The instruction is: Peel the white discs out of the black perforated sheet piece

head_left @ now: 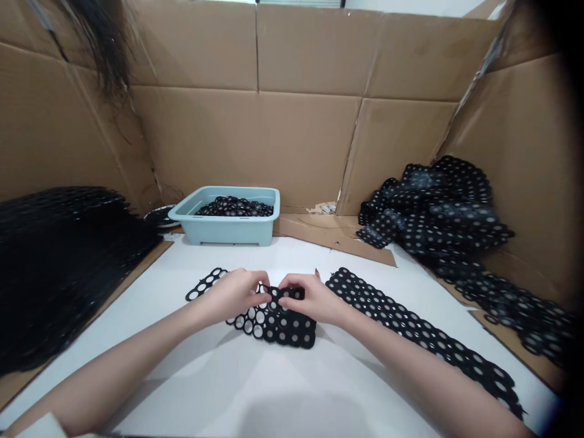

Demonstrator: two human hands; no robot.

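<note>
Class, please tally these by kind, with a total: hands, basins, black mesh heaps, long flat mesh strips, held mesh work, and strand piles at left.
Hands: 2, left hand and right hand
Blue basin: 1
Mesh heaps: 2, basin heap and right-side heap
Long strip: 1
Held mesh: 1, counted as one work
Strand pile: 1
Total: 8

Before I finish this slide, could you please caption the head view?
Left hand and right hand holding a black mesh piece over a white table, blue tub beyond.
</note>
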